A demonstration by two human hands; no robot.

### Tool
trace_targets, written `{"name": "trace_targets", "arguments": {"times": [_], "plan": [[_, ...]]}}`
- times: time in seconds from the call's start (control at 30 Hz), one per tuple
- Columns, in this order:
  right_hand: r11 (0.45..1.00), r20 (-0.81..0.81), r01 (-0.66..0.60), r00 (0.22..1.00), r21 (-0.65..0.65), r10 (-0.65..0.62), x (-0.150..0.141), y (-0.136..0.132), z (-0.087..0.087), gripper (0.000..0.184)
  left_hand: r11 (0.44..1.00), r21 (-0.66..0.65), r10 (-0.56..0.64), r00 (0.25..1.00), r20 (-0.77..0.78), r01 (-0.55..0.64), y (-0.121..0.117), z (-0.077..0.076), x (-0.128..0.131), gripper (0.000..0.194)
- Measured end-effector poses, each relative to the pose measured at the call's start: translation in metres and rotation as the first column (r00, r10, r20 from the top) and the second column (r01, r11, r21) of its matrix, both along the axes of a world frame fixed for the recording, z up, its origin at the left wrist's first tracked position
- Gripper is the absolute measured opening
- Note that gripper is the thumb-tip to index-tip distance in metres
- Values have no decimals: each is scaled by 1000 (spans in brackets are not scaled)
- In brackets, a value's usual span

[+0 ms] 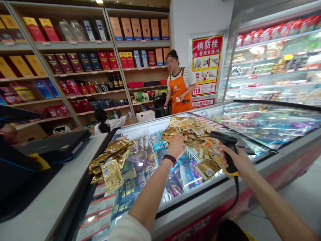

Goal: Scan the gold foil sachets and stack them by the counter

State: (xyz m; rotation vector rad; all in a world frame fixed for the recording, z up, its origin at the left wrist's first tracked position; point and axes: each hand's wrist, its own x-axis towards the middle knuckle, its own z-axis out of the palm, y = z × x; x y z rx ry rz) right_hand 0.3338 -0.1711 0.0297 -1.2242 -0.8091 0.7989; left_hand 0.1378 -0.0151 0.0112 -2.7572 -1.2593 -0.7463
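Head view: the left hand [176,146] is hanging open above gold packets [193,131] in the freezer [200,201]. The right hand [238,161] is gripping a black barcode scanner [228,142].

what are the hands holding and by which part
The right hand grips a handheld barcode scanner by its handle. The left hand is open and holds nothing, above the foil snack packets.
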Motion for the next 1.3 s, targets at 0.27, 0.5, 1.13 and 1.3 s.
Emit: {"name": "trace_targets", "arguments": {"times": [0.27,0.5,1.13,1.3], "plan": [[1000,-17,-30,999,6,30,-1,2,-18,49,999,-16,-45,983,-179,43,-14,-19,37,51],[999,21,-50,999,18,50,-1,7,-26,45,993,105,-22,967,-254,50,-43,-17,11,21],[997,-30,-81,996,-8,81,-14,19,-28,50,998,39,61,948,-311,-52,-46,-18,4,30],[997,-30,-73,997,-29,72,-12,20,-31,51,999,2,52,997,-61,-52,-44,-15,-24,28]]}}
